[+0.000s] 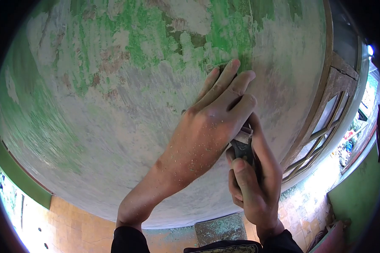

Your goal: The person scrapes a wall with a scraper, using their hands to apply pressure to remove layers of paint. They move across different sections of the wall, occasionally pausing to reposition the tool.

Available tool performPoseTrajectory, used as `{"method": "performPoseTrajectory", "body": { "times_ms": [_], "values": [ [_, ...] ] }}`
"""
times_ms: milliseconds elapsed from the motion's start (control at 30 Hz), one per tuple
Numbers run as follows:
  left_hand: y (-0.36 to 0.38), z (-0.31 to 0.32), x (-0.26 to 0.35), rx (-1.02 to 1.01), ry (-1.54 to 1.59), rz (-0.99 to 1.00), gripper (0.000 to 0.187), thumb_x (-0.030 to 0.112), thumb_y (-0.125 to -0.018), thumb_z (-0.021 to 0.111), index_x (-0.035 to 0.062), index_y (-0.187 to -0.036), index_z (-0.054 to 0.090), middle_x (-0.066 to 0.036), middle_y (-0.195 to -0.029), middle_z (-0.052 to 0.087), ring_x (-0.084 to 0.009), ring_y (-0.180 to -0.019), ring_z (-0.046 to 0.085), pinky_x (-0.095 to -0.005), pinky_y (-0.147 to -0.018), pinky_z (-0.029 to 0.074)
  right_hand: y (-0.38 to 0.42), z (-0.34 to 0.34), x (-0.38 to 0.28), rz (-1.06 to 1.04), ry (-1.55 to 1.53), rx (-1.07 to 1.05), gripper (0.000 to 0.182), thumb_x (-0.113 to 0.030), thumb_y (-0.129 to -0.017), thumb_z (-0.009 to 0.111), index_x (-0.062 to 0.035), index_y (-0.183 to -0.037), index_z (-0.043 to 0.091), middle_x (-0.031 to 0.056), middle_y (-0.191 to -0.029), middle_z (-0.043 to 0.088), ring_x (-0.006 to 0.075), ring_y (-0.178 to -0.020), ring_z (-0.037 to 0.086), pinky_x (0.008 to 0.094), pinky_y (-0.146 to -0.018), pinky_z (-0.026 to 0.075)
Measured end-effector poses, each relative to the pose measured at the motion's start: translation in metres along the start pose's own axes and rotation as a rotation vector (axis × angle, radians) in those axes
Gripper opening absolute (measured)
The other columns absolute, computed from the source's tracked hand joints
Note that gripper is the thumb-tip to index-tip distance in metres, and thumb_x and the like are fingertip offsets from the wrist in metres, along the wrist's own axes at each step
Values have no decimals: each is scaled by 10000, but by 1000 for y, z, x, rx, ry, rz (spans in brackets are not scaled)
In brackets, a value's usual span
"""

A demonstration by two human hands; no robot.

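In front of me is a wall (122, 135) with patchy green paint (230, 31) above and a bare, greyish surface below. My left hand (207, 116) lies against it with fingers stretched upward at the lower edge of the green paint. Pale flecks cling to the back of that hand and the wrist. My right hand (257, 185) is closed round the dark handle of a scraper (242, 149), thumb on the handle's face. The scraper's upper end is close beside the left hand's thumb side, partly hidden behind it.
At the right a wooden-framed window (325, 111) is set in the wall, with bright daylight beyond. A dusty dark mat (221, 231) lies on the tiled floor (78, 225) below. A green panel (359, 185) stands at lower right, another green surface (23, 177) at lower left.
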State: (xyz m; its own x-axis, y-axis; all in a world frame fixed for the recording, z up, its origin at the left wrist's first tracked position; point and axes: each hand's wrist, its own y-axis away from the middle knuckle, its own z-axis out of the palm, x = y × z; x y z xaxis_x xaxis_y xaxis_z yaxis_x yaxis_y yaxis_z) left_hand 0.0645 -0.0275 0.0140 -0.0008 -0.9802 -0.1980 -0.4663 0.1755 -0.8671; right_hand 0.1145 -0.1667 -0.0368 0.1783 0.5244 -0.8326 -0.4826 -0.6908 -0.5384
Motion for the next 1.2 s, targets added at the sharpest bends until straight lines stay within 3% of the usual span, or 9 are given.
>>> {"method": "performPoseTrajectory", "body": {
  "times_ms": [200, 433, 633, 1200],
  "values": [
    [-3, 1, -2, 4, -14, 9, 206, -33, -794, 712, 40, -962, 618, -144, -1391, 622, -398, -1395, 483, -535, -1147, 442, -1, 0, -2, 10, 3, 27, 764, -314, -997, 575, -12, -1607, 229, 89, -932, 582, 9, -448, 391, 179, -391, 284],
    [-5, -4, -1, 12, 50, -5, 197, -35, -818, 703, 33, -960, 584, -146, -1405, 614, -390, -1407, 467, -545, -1163, 417, -1, 3, -4, 7, 7, 25, 711, -237, -1009, 539, -19, -1611, 230, 83, -924, 580, 9, -452, 388, 178, -393, 282],
    [-6, -3, -1, 41, 112, -11, 228, -43, -774, 714, 25, -964, 609, -148, -1399, 617, -395, -1402, 474, -543, -1164, 412, -4, 4, -5, -29, 8, 15, 698, -218, -1012, 525, -20, -1612, 229, 83, -917, 578, 17, -450, 390, 171, -392, 272],
    [9, 3, 5, -7, -4, -45, 208, -34, -791, 705, 20, -972, 619, -153, -1408, 608, -398, -1408, 472, -552, -1161, 408, -2, -6, 8, 0, -19, -42, 716, -252, -1017, 538, -15, -1613, 219, 76, -921, 576, 21, -475, 420, 181, -397, 289]
  ]
}}
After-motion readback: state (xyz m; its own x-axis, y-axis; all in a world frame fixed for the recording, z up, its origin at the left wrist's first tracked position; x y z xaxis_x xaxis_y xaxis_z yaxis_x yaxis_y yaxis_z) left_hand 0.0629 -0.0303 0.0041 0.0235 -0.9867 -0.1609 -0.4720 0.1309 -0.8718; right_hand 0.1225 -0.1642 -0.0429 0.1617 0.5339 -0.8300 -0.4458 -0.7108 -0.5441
